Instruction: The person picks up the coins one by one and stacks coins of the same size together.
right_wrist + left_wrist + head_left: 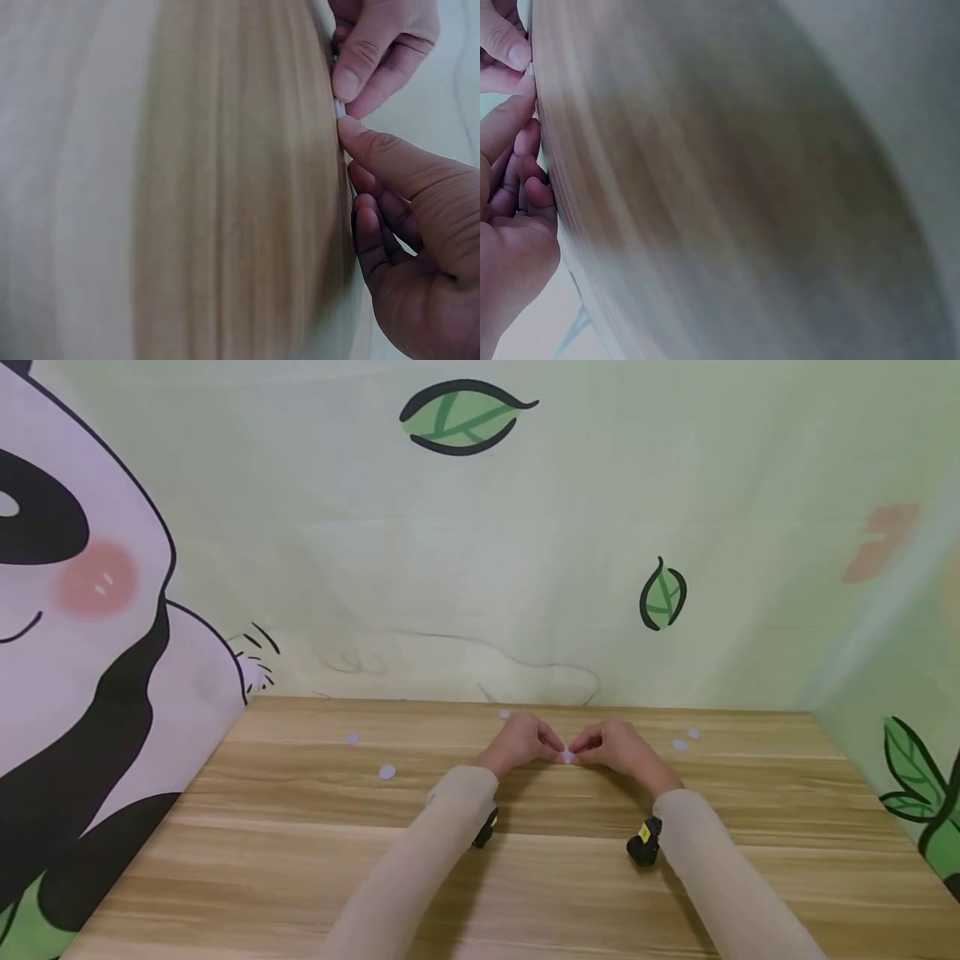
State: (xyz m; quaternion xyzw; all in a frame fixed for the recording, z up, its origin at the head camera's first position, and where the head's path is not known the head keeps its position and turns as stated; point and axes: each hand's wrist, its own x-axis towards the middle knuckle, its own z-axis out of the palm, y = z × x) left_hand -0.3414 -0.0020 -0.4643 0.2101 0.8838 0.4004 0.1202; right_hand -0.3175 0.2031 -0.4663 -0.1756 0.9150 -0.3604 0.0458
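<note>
Your head camera is looking forward and down from above the near side, taking in the bench [225, 877] out to its far edge and the wall [337, 527] behind. Your left wrist camera [486, 831] and right wrist camera [643, 843] are sitting low, close over the wood, facing far with their pictures lying sideways. Both are sharing the spot where your hands, left hand [522, 743] and right hand [617, 747], are meeting; the head view is catching it from farther back.
</note>
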